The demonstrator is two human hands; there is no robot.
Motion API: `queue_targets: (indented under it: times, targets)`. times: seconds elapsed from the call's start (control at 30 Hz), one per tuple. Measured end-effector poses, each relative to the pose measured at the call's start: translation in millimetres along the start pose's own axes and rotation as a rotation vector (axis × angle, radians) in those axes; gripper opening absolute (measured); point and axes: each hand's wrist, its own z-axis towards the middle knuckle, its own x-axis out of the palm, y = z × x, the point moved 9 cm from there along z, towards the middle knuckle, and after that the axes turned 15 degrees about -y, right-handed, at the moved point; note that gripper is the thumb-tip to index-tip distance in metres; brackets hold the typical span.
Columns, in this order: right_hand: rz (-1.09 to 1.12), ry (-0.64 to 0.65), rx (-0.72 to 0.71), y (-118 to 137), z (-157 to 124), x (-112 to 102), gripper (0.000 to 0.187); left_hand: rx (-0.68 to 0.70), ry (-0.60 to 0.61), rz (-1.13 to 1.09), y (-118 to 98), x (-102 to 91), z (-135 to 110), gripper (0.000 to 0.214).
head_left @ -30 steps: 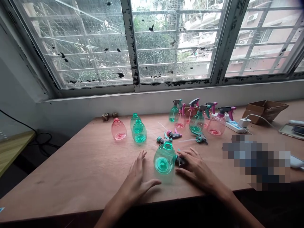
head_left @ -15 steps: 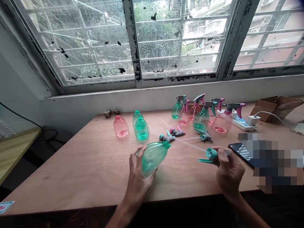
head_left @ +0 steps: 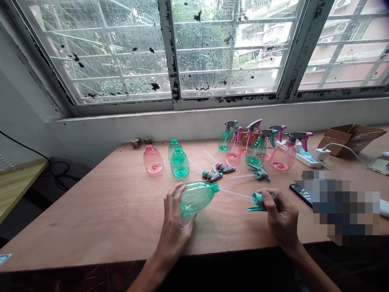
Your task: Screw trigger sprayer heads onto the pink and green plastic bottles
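Barred window point(head_left: 206, 61) with paint-chipped gray frame point(head_left: 170, 52) tops white wall point(head_left: 167, 127); daylight enters. Wooden table point(head_left: 106, 219) below, yellowish wood-grain tabletop point(head_left: 21, 182) left.

Above a light-brown wooden worktop point(head_left: 109, 219), the left hand point(head_left: 174, 221) wraps a clear green plastic bottle point(head_left: 197, 198), tipped over with its neck toward 3 o'clock. At 3 o'clock from it, the right hand point(head_left: 283, 219) grasps a teal-and-grey plastic spray head point(head_left: 257, 199), whose thin translucent tube point(head_left: 237, 194) reaches to the bottle's mouth; whether it enters is unclear. From that bottle, 2 open green plastic bottles point(head_left: 180, 165) stand at 11 o'clock and 1 open pink plastic bottle point(head_left: 153, 160) at 10 o'clock. At 1 to 2 o'clock lie 3 loose plastic spray heads point(head_left: 225, 167), with 6 assembled pink or green spray bottles point(head_left: 282, 157) beyond.
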Motion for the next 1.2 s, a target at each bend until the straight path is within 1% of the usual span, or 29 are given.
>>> queue_targets:
  times: [0.07,0.1,0.17,0.2,0.27,0.33,0.47,0.57,0.67,0.73,0.83,0.93,1.0,1.13,1.2]
  targets:
    - [0.035,0.146,0.002,0,-5,13,0.024,0.084,0.090,0.000,-10,6.9,-4,0.075]
    - [0.056,0.232,-0.001,1,-9,20,0.025,0.129,0.141,0.003,-15,10.7,-7,0.076]
    - [0.106,0.374,0.006,3,-19,32,0.038,0.190,0.212,0.015,-21,15.9,-12,0.078]
    - [0.130,0.419,0.032,2,-22,37,0.043,0.198,0.229,0.019,-22,17.2,-13,0.078]
    - [0.160,0.471,0.146,-2,-28,43,0.042,0.181,0.249,0.020,-20,18.6,-15,0.079]
    - [0.175,0.508,0.255,-4,-31,47,0.036,0.145,0.267,0.003,-16,20.0,-15,0.079]
    - [0.258,0.571,0.289,9,-31,51,0.029,0.064,0.322,-0.081,-10,24.4,-16,0.079]
    - [0.230,0.611,0.366,6,-35,52,0.031,0.020,0.331,-0.125,-7,25.9,-16,0.087]
    - [0.182,0.586,0.379,1,-37,50,0.036,-0.013,0.309,-0.120,-3,26.5,-14,0.095]
    - [0.161,0.590,0.406,-3,-39,50,0.039,-0.016,0.300,-0.110,-2,27.4,-14,0.093]
    - [0.168,0.648,0.479,-8,-46,54,0.041,0.008,0.295,-0.096,-1,28.4,-17,0.090]
    - [0.203,0.662,0.475,-6,-47,54,0.040,0.002,0.343,-0.120,1,30.4,-24,0.092]
    - [0.207,0.658,0.460,-5,-46,53,0.038,-0.071,0.388,-0.167,5,30.8,-28,0.093]
    - [0.215,0.676,0.458,-4,-49,51,0.035,-0.328,0.428,-0.257,17,26.2,-29,0.085]
    - [0.240,0.693,0.473,-4,-51,52,0.036,-0.373,0.417,-0.282,17,22.9,-26,0.087]
